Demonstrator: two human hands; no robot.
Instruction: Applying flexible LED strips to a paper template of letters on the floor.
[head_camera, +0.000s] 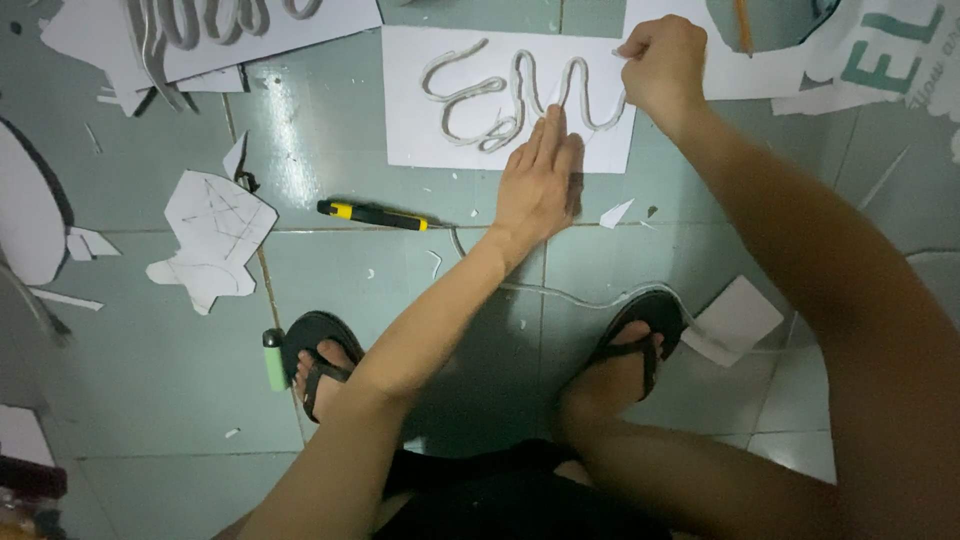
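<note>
Two feet in black sandals (320, 360) sit closest, on glossy grey-green floor tiles (150, 400), w/ dark shorts at bottom edge.

Further out, the sheet (410, 100): white, flat, rectangular, matte, lying on the floor at top centre. On it runs a strip (470, 100), pale grey, thin, bent into looping script-like curves that stand up off the sheet. Left hand (538, 180) lies flat & open, palm down, fingers together, pressing the sheet's lower edge just below the curves. Right hand (662, 60) is closed in a fist at the sheet's top right corner, pinching the strip's end; the exact grip is hidden by the knuckles.

Around it: 1 knife (372, 214), black & yellow, slim, on the tile just below-left of the sheet. 1 green lighter (274, 360) touching the left sandal. 1 jagged white offcut (212, 235) w/ pencil lines, left of the knife. 1 small white square piece (735, 320) by the right sandal. A second white sheet (260, 30) w/ similar grey curves at top left. Tiny white scraps (615, 213) scattered on tiles. Printed paper w/ teal lettering (880, 50) at top right.
</note>
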